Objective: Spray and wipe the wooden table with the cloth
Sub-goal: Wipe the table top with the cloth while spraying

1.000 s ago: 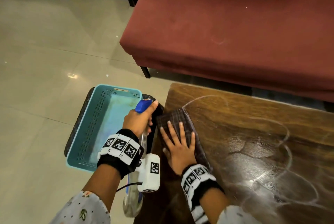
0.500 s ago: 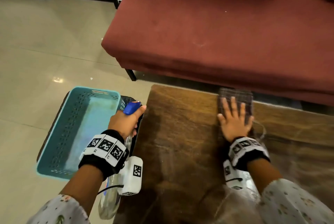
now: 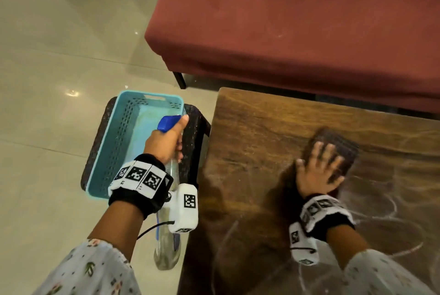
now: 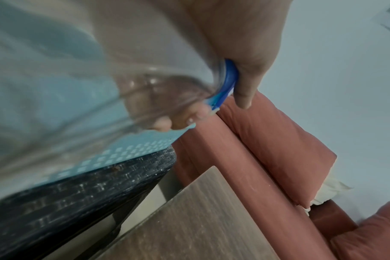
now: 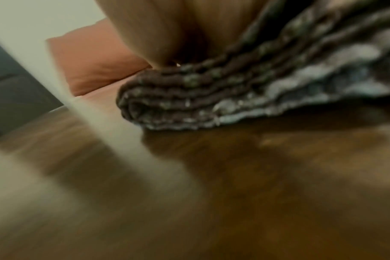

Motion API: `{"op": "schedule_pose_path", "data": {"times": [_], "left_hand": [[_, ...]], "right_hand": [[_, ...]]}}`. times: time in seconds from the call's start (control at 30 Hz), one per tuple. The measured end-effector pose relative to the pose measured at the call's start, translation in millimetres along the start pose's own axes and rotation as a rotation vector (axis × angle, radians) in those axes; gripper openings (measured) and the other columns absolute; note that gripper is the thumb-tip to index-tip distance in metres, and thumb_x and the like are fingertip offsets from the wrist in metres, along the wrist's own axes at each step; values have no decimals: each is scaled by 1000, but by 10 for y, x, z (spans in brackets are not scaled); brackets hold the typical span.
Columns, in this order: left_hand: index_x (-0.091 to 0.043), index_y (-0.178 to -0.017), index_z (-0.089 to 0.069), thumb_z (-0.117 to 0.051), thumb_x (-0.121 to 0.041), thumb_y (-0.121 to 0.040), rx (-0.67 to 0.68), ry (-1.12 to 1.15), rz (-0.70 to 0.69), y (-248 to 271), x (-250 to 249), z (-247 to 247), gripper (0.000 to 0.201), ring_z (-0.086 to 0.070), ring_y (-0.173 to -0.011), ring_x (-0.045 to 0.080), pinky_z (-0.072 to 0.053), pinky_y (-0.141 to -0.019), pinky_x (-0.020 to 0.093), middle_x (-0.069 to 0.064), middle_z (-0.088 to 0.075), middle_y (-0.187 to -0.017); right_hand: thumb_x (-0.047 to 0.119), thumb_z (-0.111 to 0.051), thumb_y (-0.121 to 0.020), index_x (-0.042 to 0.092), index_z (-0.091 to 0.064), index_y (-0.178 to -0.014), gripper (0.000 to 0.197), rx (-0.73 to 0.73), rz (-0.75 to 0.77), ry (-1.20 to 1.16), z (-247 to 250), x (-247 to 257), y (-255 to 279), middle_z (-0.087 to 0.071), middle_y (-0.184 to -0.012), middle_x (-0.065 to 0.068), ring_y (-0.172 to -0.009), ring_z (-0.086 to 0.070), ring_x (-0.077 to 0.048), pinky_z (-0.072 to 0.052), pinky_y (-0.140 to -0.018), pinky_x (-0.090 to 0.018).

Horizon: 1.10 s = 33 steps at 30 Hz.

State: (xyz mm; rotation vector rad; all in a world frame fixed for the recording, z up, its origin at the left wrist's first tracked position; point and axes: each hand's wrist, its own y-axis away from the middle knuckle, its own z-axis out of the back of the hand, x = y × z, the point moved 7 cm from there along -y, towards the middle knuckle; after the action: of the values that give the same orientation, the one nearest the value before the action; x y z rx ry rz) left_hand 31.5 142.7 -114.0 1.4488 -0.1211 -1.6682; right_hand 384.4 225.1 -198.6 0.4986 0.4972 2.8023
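Note:
My right hand (image 3: pixel 319 166) lies flat with spread fingers on a folded dark checked cloth (image 3: pixel 338 144), pressing it onto the wooden table (image 3: pixel 250 151). In the right wrist view the folded cloth (image 5: pixel 234 98) sits on the table (image 5: pixel 234 193) under my palm. White smear lines run over the table's right part. My left hand (image 3: pixel 166 142) grips a clear spray bottle (image 3: pixel 166 254) with a blue head (image 3: pixel 167 122), held left of the table over the basket's right edge. The left wrist view has the bottle (image 4: pixel 100 88) up close and my fingers curled round its neck.
A teal plastic basket (image 3: pixel 114 151) stands on a dark woven stool (image 3: pixel 190 151) just left of the table. A dark red sofa (image 3: pixel 297 32) runs along the table's far edge. Pale tiled floor (image 3: pixel 47 80) lies to the left.
My right hand has slid the cloth from the table's left edge to the far edge, then back toward me and rightward. The left hand has kept its grip on the bottle.

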Motion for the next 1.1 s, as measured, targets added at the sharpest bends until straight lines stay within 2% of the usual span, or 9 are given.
{"op": "schedule_pose_path", "data": {"times": [0.13, 0.3, 0.4, 0.47, 0.57, 0.67, 0.77, 0.9, 1.1], "left_hand": [[-14, -58, -47, -58, -59, -76, 6, -12, -8, 48, 119, 107, 49, -45, -46, 22, -40, -58, 32, 3, -47, -55], [-15, -61, -49, -62, -55, -74, 2, 6, -32, 109, 260, 176, 44, -44, -46, 19, -41, -57, 34, -6, -47, -44], [-15, -65, -54, -62, -69, -55, 23, -51, -31, 204, 324, 138, 55, -46, -48, 24, -43, -66, 40, -6, -47, -43], [-15, -71, -57, -60, -73, -46, 36, -83, -37, 298, 323, 51, 64, -46, -50, 26, -43, -65, 41, -7, -47, -40], [-16, -76, -57, -61, -68, -58, 49, -92, -61, 424, 292, -123, 55, -44, -47, 25, -41, -62, 41, -8, -44, -39], [-18, -68, -54, -63, -53, -75, 48, -68, -72, 502, 293, -294, 37, -43, -41, 18, -40, -62, 41, -6, -44, -46], [-22, -74, -57, -62, -52, -76, 117, -81, -84, 614, 248, -578, 31, -44, -40, 17, -40, -61, 40, -1, -44, -52], [-15, -67, -52, -60, -49, -80, 117, -114, -99, 697, 173, -721, 38, -44, -35, 16, -40, -56, 33, 4, -45, -54], [-16, -59, -49, -63, -61, -65, 90, -112, -101, 780, 378, -562, 47, -45, -46, 24, -41, -61, 38, -3, -46, -46]], "right_hand": [[57, -5, -87, 39, 22, -138, 61, 33, 321, 100, -544, 1023, 471, 31, -145, 10, -142, 20, -20, 26, -105, -50], [43, -12, -86, 34, 13, -143, 63, 249, 565, 180, -962, 1553, 1071, 26, -147, 7, -143, 15, -27, 19, -101, -55], [42, -30, -77, 34, -27, -143, 66, 304, 644, 257, -1052, 1310, 1578, -25, -153, 7, -139, -31, -25, -20, -104, -58], [46, -35, -74, 40, -35, -137, 63, 359, 687, 307, -1021, 1122, 1669, -39, -147, 11, -133, -40, -17, -36, -99, -54], [55, -26, -82, 48, -17, -141, 60, 345, 747, 325, -773, 822, 1394, -13, -156, 14, -142, -8, -10, -10, -104, -67], [61, -1, -78, 50, 16, -135, 61, 250, 594, 247, -478, 224, 971, 29, -146, 14, -137, 25, -7, 17, -106, -57], [62, 2, -74, 45, 15, -134, 63, 138, 363, 241, -38, -575, 581, 23, -147, 16, -142, 14, -11, 9, -111, -56], [47, -22, -96, 43, 5, -143, 55, 156, 136, 227, 360, -1349, 232, 15, -156, 11, -145, 12, -17, 7, -113, -55], [61, -5, -85, 39, 14, -141, 62, 156, 105, 172, 209, -1945, 1126, 27, -148, 12, -138, 23, -9, 23, -110, -34]]}}
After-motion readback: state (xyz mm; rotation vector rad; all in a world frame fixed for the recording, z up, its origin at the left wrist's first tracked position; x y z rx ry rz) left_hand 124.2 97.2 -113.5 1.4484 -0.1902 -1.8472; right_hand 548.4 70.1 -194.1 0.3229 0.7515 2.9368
